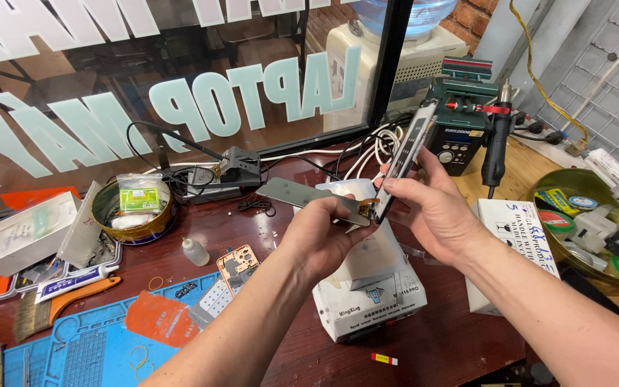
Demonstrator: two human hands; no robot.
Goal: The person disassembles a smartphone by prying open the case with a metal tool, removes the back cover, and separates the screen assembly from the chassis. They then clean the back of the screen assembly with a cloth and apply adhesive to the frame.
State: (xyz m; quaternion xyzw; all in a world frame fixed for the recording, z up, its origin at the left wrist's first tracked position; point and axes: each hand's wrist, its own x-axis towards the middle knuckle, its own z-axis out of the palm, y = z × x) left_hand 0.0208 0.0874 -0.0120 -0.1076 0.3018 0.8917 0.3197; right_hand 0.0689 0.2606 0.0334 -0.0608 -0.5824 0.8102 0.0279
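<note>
Holding a phone body (pixel 404 161) edge-on and tilted upward, the right hand (pixel 435 208) has its fingers closed around the lower part of it, above the middle of the counter (pixel 438 337). The left hand (pixel 320 233) is closed on the near end of a thin grey panel (pixel 302 195), which lies nearly flat and meets the phone body at its lower end, where a small orange flex strip (pixel 368 206) shows between them. Both pieces are held in the air over a white box-shaped machine (pixel 370 297) that stands on the dark red counter. To the left lie a blue work mat (pixel 87 351), an orange-handled brush (pixel 59 304), a small white bottle (pixel 195 252) and a round tin (pixel 134 211) with a green packet in it. Behind the hands stands a dark green hot-air station (pixel 460 118) with its black handle (pixel 497 143) hanging beside it. A brass-coloured bowl (pixel 596 229) full of tape rolls and small parts sits at the right.
</note>
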